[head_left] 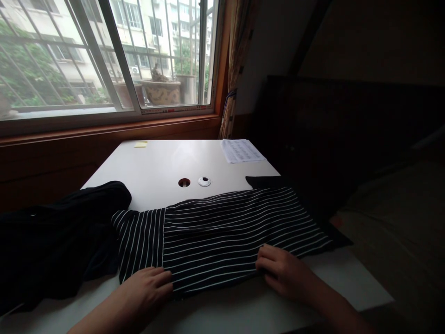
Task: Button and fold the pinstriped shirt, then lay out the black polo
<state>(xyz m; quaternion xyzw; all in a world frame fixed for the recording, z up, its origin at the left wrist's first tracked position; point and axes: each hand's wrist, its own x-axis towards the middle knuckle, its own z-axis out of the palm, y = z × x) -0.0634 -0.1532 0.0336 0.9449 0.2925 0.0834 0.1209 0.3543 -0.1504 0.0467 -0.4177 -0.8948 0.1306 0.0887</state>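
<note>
Hands (151,288) (282,271): two
Striped garment (222,232): one
Dark clothes (59,236): count unclear
Sticky note (141,144): one
Table (156,167): one
Curtain (236,55): one

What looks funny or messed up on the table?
The white table has an uncovered round hole. A round white piece sits beside it, maybe its cover. The dark clothes are bunched up, while the striped garment lies flatter. I see no spill.

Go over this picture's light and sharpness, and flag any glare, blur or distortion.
Head view: daylight from the window looks washed out, blurrier toward its left; head view: the right side sinks into deep shadow, and the dark clothes lose most folds; head view: soft sheen on the white table; head view: stripes on the cloth read clearly, print on the papers doesn't.
</note>
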